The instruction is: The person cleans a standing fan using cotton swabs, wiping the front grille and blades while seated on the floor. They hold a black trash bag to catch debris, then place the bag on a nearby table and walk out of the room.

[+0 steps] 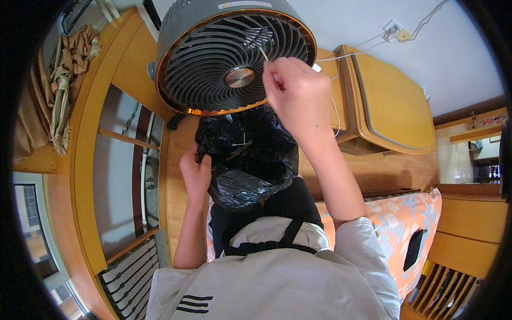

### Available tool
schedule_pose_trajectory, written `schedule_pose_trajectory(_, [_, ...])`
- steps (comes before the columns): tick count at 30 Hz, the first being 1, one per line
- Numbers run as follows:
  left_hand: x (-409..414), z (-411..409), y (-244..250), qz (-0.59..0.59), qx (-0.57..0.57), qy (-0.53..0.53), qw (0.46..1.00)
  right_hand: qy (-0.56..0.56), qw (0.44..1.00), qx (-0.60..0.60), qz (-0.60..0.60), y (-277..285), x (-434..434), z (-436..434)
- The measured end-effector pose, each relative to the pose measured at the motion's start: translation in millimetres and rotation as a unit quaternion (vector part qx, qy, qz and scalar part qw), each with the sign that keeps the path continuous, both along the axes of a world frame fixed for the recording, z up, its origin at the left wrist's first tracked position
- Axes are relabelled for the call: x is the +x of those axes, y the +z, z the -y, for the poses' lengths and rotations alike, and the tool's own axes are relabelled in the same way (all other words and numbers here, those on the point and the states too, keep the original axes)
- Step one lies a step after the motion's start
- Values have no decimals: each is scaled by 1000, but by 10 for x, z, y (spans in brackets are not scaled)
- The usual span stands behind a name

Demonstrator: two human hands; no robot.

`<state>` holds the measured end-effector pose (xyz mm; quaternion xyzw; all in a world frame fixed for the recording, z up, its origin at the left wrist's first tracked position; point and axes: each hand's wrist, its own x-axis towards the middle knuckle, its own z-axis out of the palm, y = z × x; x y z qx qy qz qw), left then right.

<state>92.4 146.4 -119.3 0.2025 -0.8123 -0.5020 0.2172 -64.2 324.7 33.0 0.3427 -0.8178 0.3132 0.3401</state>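
Note:
A dark grey electric fan (188, 68) with a copper-coloured rim faces me, its spiral grille round a metal centre cap (240, 77). My right hand (298, 90) pinches a thin cotton swab (263, 54) in front of the right half of the grille. The swab's pale tip points at the slats; I cannot tell whether it touches them. Below the fan, my left hand (196, 170) grips the left edge of a black plastic bag (252, 180). Several thin sticks, apparently swabs (242, 149), lie in the bag, which rests over my lap.
To the right stands a yellow-topped wooden cabinet (396, 100), with white cables (338, 76) running beside it to a wall socket (394, 28). A floral-covered bed (400, 224) bears a dark phone-like object (414, 250). On the left are a wooden frame (86, 160) and brown curtains (60, 88).

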Motion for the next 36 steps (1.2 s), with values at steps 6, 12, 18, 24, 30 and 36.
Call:
schedule_pose_trajectory(6, [-13, -55, -51, -59, -7, 34, 998, 34, 977, -107, 179, -91, 103, -62])
schedule_pose_trajectory(12, [-10, -66, -41, -66, -26, 47, 996, 107, 863, -311, 384, -164, 153, -296])
schedule_pose_trajectory(18, [-14, 21, -72, -22, 25, -2, 999, 74, 962, -185, 186, -60, 131, -130])
schedule_pose_trajectory(24, [-18, -12, -34, -45, 11, -3, 999, 35, 997, -59, 23, -1, 19, -39])
schedule_pose_trajectory(30, [9, -48, 42, -22, -23, 15, 999, 14, 999, -21, 33, -18, 66, 23])
schedule_pose_trajectory(36, [-2, -79, 34, -55, 6, 18, 998, 14, 1000, -7, 24, 2, 27, 49])
